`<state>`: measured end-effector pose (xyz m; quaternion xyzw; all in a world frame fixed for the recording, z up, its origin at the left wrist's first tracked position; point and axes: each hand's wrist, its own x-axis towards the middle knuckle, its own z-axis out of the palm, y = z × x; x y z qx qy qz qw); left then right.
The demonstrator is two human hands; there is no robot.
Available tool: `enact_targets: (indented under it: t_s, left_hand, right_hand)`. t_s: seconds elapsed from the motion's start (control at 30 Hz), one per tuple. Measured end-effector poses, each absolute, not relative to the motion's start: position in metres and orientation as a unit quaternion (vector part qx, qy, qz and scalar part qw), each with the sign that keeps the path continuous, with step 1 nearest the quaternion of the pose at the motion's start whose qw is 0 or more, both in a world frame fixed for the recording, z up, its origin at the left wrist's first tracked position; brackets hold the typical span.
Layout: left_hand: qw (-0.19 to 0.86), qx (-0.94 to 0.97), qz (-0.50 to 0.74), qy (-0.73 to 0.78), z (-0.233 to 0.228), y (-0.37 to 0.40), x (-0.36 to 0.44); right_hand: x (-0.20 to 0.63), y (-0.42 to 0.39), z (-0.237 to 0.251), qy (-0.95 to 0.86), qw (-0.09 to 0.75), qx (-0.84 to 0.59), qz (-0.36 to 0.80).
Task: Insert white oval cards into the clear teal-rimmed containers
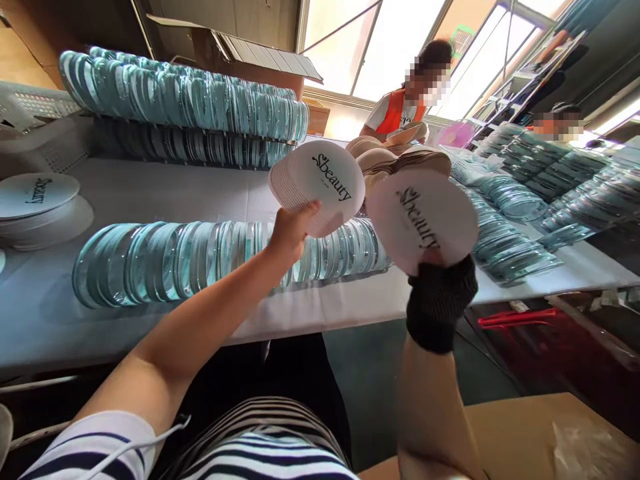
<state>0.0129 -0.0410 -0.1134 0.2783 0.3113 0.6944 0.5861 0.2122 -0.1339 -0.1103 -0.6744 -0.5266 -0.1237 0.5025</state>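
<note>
My bare left hand (pixel 291 235) grips a fanned stack of round white cards (pixel 320 183) printed "beauty", its thumb on the top face. In my right hand (pixel 443 293), which wears a black fingerless-looking glove, is one round white card (pixel 425 213) with the same print, held by its lower edge; whether more cards lie behind it is hidden. Just beyond my left arm, a long row of round clear glass discs (pixel 165 260) stands on edge along the white table (pixel 320 310).
More disc rows (pixel 185 93) stand at the back left. Loose printed cards (pixel 37 197) lie far left. Brown round pieces (pixel 375 157) are piled ahead, near a person in an orange vest (pixel 395 110). Glass stacks (pixel 515 253) fill the right. A cardboard box (pixel 545 433) sits below right.
</note>
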Motion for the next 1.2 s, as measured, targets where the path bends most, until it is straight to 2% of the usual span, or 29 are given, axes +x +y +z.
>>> enact_targets:
  t_s: [0.17,0.3,0.47,0.53,0.67,0.73,0.83,1.0,1.1,1.2]
  left_hand:
    - [0.581,0.271,0.709,0.294,-0.12,-0.019,0.013]
    - [0.579,0.287,0.708,0.284,-0.124,-0.02,0.014]
    - [0.583,0.284,0.703,0.292,-0.122,-0.021,0.012]
    - [0.584,0.276,0.703,0.298,-0.12,-0.02,0.011]
    - [0.596,0.262,0.697,0.3,-0.119,-0.018,0.011]
    - [0.6,0.263,0.693,0.301,-0.118,-0.018,0.012]
    - [0.6,0.264,0.686,0.315,-0.117,-0.019,0.012]
    - [0.604,0.264,0.679,0.322,-0.118,-0.019,0.01]
    - [0.603,0.267,0.678,0.324,-0.119,-0.02,0.01]
    - [0.598,0.271,0.681,0.324,-0.119,-0.021,0.011]
  right_hand:
    - [0.211,-0.201,-0.134,-0.623,0.255,-0.728,-0.132]
    - [0.187,-0.187,-0.147,-0.663,0.158,-0.721,-0.124]
    - [0.163,-0.13,-0.152,-0.696,0.081,-0.712,-0.053]
    - [0.162,-0.121,-0.156,-0.71,0.095,-0.696,-0.037]
    - [0.169,-0.121,-0.166,-0.684,0.207,-0.697,-0.057]
    - [0.17,-0.118,-0.17,-0.679,0.235,-0.692,-0.063]
    - [0.166,-0.107,-0.172,-0.694,0.233,-0.68,-0.039]
    - [0.161,-0.101,-0.167,-0.711,0.181,-0.679,-0.019]
    - [0.163,-0.106,-0.164,-0.701,0.214,-0.67,0.122]
    - [0.166,-0.108,-0.162,-0.657,0.267,-0.608,0.356]
